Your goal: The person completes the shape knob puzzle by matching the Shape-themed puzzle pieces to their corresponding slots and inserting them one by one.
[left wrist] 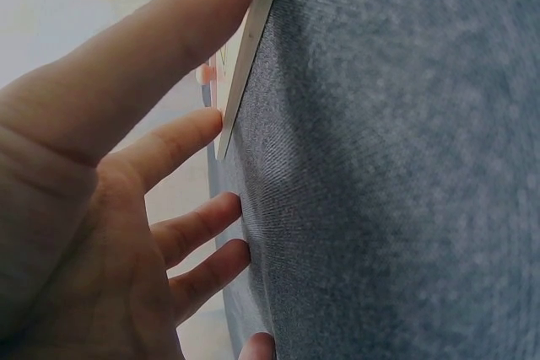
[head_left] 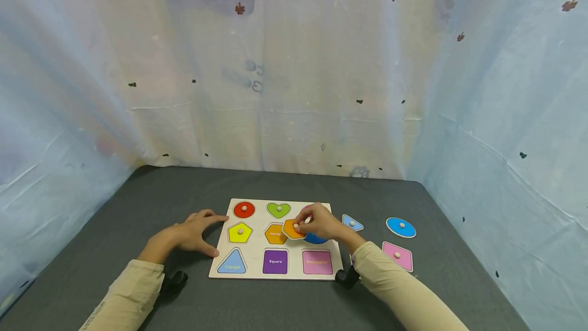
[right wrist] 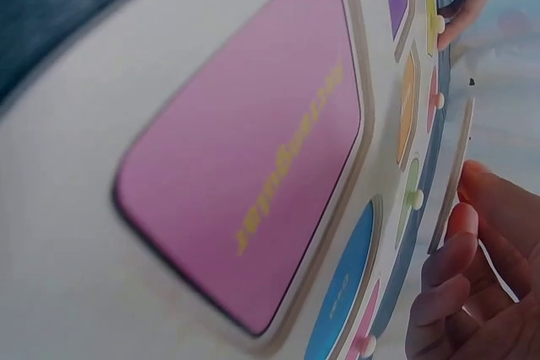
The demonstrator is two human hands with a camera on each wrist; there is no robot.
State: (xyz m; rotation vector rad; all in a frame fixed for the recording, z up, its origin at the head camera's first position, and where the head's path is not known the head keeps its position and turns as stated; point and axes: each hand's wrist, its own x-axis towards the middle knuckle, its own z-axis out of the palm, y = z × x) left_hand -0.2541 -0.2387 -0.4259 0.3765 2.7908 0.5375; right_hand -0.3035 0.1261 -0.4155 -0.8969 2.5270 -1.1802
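A wooden shape puzzle board (head_left: pixel 295 265) lies on the dark table. My left hand (head_left: pixel 193 232) is spread at its left side, thumb and index fingertip touching the edge. Above the board, my right hand (head_left: pixel 325 225) pinches an orange hexagon piece (head_left: pixel 290 229) by its knob. That piece is tilted and overlaps the right part of the orange hexagon recess (head_left: pixel 274 236). A red circle (head_left: pixel 243 210), a green heart (head_left: pixel 278 211) and a yellow pentagon (head_left: pixel 239 233) sit in the board with their knobs up. The blue oval recess (right wrist: pixel 344 288) is partly hidden in the head view.
Right of the board lie a blue oval piece (head_left: pixel 401 228), a pink rectangle piece (head_left: pixel 397 256) and a blue triangle piece (head_left: pixel 351 222). The right forearm partly covers another piece there. Triangle (head_left: pixel 231 262), square (head_left: pixel 275 261) and rectangle (head_left: pixel 317 262) recesses line the board's near row.
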